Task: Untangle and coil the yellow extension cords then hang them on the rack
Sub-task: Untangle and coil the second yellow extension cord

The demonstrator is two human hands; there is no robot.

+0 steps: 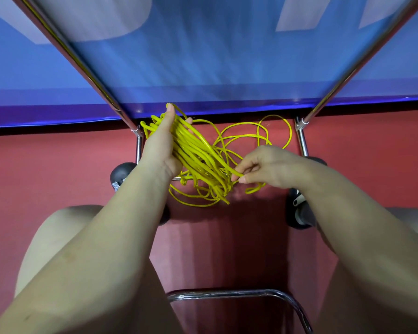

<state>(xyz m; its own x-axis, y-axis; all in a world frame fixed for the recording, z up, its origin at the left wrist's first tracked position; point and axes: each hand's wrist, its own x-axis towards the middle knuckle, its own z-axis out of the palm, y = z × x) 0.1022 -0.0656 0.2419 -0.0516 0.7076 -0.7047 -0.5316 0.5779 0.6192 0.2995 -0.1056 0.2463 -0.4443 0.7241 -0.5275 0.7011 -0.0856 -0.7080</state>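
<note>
A bundle of yellow extension cord (198, 155) runs in many loops through my left hand (163, 143), which grips it from the left with the thumb up. Loose loops (258, 133) trail onto the red floor behind and below the bundle. My right hand (266, 166) pinches one strand at the bundle's lower right end between thumb and fingertips. The chrome rack (101, 92) rises in front of me, its two slanted tubes meeting the floor legs on either side of the cord.
A blue banner (215, 56) hangs behind the rack. Black caster wheels (121, 173) sit at the rack's feet left and right. A chrome chair frame (239, 294) curves between my knees (58, 227). The floor is red.
</note>
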